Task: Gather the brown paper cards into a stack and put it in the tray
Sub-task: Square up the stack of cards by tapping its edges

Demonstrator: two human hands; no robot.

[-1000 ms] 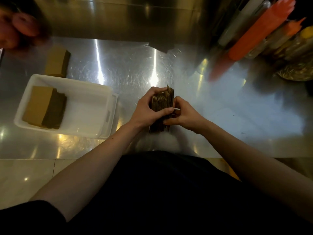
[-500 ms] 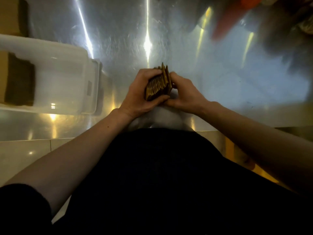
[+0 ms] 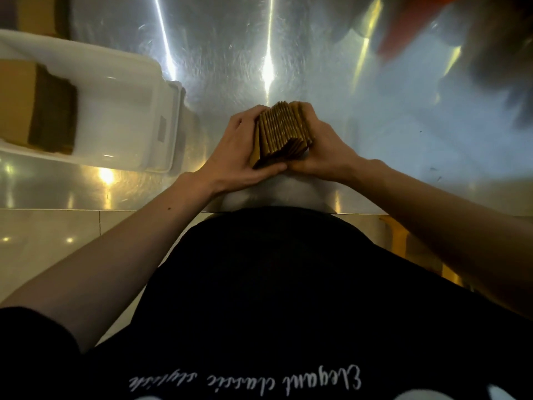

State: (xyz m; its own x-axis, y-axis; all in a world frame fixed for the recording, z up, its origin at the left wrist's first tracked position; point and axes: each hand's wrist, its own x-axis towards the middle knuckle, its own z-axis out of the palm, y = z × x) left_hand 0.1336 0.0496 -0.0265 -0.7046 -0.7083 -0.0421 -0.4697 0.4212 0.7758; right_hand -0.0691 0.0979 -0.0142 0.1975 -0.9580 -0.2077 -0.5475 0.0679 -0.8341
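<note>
Brown cards (image 3: 281, 131) stand squeezed between left hand (image 3: 239, 148) and right hand (image 3: 323, 151), fingers (image 3: 248, 116) curled round them (edges seemingly uneven).

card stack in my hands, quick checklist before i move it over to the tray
1. Grip: left hand and right hand both hold the card stack from its sides: ok.
2. Edges squared: the cards sit fanned and stepped: not ok.
3. Room in the tray: bare floor shows to the right of the loaded pile: ok.
4. Way to the tray: only bare table shows between the hands and it: ok.
5. All cards gathered: a brown shape beyond the tray is cut off by the frame: cannot tell.
</note>
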